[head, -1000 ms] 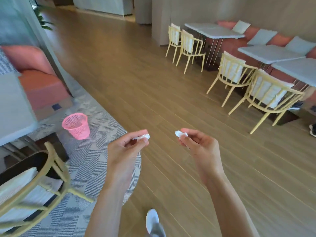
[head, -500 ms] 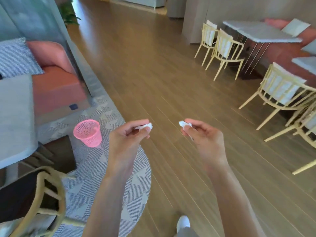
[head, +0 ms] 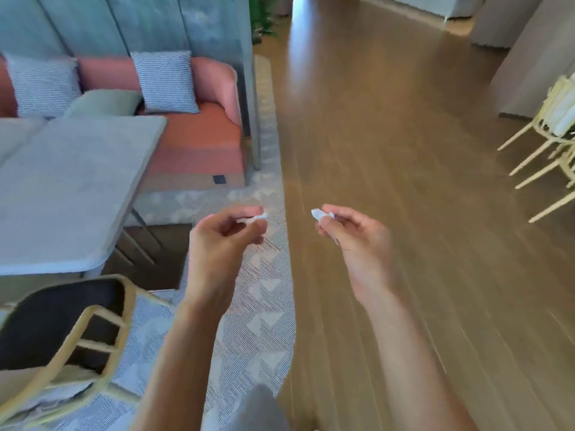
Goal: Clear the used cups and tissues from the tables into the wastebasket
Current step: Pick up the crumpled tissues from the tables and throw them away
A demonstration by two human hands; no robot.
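Left grip [head: 224, 234], right grip [head: 351, 234]: 2 tissues [head: 320, 214].

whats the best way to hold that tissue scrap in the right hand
As it is now: the right hand pinches the small crumpled tissue between thumb and fingertips, with a bit sticking out past them. It is soft and tiny, so a fingertip pinch across the wad, from its near side, seems enough.

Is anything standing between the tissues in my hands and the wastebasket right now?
That cannot be judged: the wastebasket is out of view. The left hand pinches one tissue, the right hand another tissue, above the rug edge.
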